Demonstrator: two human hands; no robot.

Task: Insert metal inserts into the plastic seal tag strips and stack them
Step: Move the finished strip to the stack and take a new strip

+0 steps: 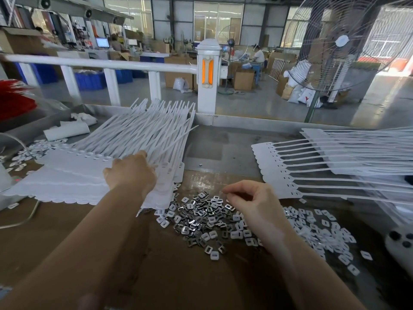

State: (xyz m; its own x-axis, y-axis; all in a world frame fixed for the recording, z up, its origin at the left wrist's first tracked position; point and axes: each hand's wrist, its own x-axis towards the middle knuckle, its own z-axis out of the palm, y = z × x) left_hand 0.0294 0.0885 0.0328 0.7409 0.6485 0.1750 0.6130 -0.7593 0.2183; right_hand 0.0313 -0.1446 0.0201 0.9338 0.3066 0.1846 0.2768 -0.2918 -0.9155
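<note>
Brown tabletop (67, 231): loose heap of metal inserts (199, 217) at centre, white plastic caps (321, 231) scattered to its right. Stack of white seal tag strips (73, 175) at left, tails fanned toward white railing (100, 63); second stack (312, 166) at right. Left hand (131, 173) rests on left stack, fingers hidden. Right hand (248, 198), fingers curled, hovers over inserts; hold cannot be told. Standing fan (342, 41) behind.

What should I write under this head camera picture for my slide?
Left hand rests on stacked seal tag strips; right hand hovers over metal inserts.
</note>
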